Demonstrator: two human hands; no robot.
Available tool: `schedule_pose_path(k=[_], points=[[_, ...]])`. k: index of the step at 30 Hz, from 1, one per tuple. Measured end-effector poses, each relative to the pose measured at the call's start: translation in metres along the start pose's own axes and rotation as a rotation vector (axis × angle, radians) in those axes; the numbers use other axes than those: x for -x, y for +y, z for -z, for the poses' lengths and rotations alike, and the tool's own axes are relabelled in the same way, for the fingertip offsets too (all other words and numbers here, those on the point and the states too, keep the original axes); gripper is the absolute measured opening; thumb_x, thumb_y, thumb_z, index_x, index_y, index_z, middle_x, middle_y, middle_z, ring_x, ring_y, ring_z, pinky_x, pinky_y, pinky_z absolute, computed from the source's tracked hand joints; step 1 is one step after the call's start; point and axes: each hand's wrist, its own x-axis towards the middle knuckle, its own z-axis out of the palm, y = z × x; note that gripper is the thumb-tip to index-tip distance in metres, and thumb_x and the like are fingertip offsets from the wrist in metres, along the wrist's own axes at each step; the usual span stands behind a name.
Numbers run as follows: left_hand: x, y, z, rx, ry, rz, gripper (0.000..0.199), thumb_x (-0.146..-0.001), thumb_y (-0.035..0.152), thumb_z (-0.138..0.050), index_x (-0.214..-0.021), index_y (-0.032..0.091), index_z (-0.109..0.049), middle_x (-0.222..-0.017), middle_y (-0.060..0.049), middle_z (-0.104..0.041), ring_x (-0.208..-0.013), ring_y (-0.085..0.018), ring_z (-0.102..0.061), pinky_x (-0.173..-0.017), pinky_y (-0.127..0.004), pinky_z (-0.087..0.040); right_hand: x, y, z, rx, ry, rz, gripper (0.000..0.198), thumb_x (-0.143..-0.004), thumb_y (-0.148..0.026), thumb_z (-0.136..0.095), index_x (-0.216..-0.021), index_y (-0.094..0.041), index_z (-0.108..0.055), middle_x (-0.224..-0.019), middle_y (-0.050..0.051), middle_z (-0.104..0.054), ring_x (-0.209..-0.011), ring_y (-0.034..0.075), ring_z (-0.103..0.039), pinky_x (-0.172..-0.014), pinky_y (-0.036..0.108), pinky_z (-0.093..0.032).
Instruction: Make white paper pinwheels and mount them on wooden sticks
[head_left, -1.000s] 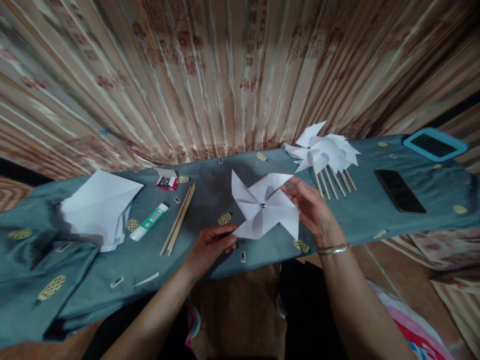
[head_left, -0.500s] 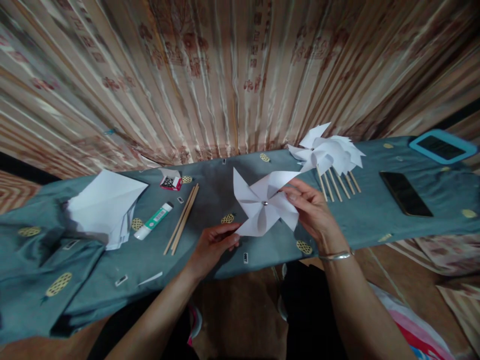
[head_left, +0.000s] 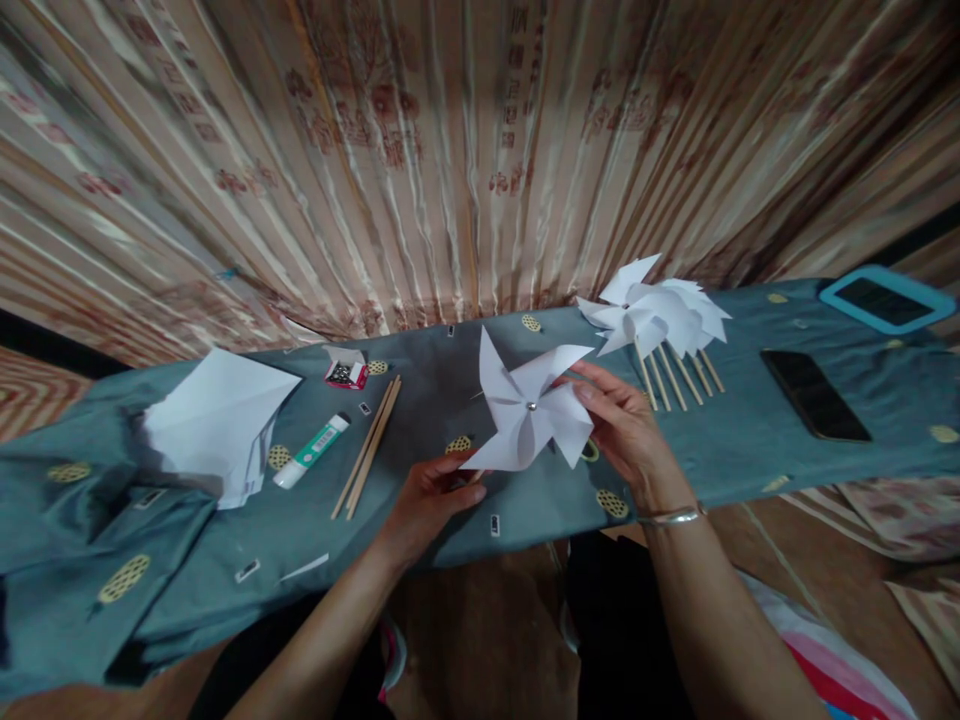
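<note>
A white paper pinwheel [head_left: 531, 425] with a shiny pin at its centre is held over the middle of the table. My left hand [head_left: 435, 500] is closed at its lower left, thumb and fingers pinched around what looks like its wooden stick, mostly hidden behind the paper. On the other side, my right hand [head_left: 619, 420] has its thumb and fingers closed at the edge of a blade. Several similar pinwheels on sticks [head_left: 679, 315] lie in an overlapping pile beyond my right hand. To the left of my left hand are loose wooden sticks [head_left: 367, 450].
A glue stick [head_left: 313, 452], a small open box of pins [head_left: 346, 370] and a stack of white paper [head_left: 225, 410] lie leftward. A black phone [head_left: 816, 394] and a blue-framed device [head_left: 886, 298] rest at the right. A patterned curtain [head_left: 465, 160] hangs behind the cloth-covered table.
The pinwheel has turned slightly, its upper left blade now pointing more upright. A bit of stick now shows by my left thumb. My right hand has hardly moved.
</note>
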Motion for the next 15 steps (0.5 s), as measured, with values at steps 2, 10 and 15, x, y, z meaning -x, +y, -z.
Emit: schedule_pose_path(k=[2, 10, 15], points=[[0.000, 0.001, -0.001, -0.016, 0.005, -0.015, 0.034, -0.057, 0.021, -0.086, -0.091, 0.020, -0.080, -0.084, -0.003, -0.074, -0.077, -0.012, -0.058, -0.071, -0.022, -0.042, 0.000, 0.001, -0.001, -0.004, 0.003, 0.003, 0.038, -0.064, -0.035, -0.086, -0.099, -0.027, -0.074, -0.091, 0.001, -0.079, -0.072, 0.015, -0.071, -0.065, 0.026, -0.057], [-0.001, 0.003, -0.002, 0.026, 0.039, -0.015, 0.028, -0.062, 0.026, -0.084, -0.089, 0.018, -0.080, -0.083, -0.005, -0.071, -0.062, -0.009, -0.051, -0.058, -0.022, -0.039, 0.002, 0.004, -0.011, -0.091, 0.037, -0.027, 0.036, -0.062, -0.033, -0.087, -0.096, -0.025, -0.075, -0.080, 0.000, -0.079, -0.064, 0.012, -0.068, -0.059, 0.021, -0.054], [-0.002, 0.002, -0.001, 0.097, 0.046, -0.027, 0.030, -0.062, 0.026, -0.085, -0.090, 0.019, -0.080, -0.084, -0.005, -0.071, -0.063, -0.009, -0.053, -0.058, -0.022, -0.040, 0.003, 0.006, -0.016, -0.150, 0.035, -0.040, 0.033, -0.061, -0.031, -0.088, -0.091, -0.025, -0.076, -0.080, 0.000, -0.079, -0.059, 0.010, -0.066, -0.053, 0.018, -0.053]])
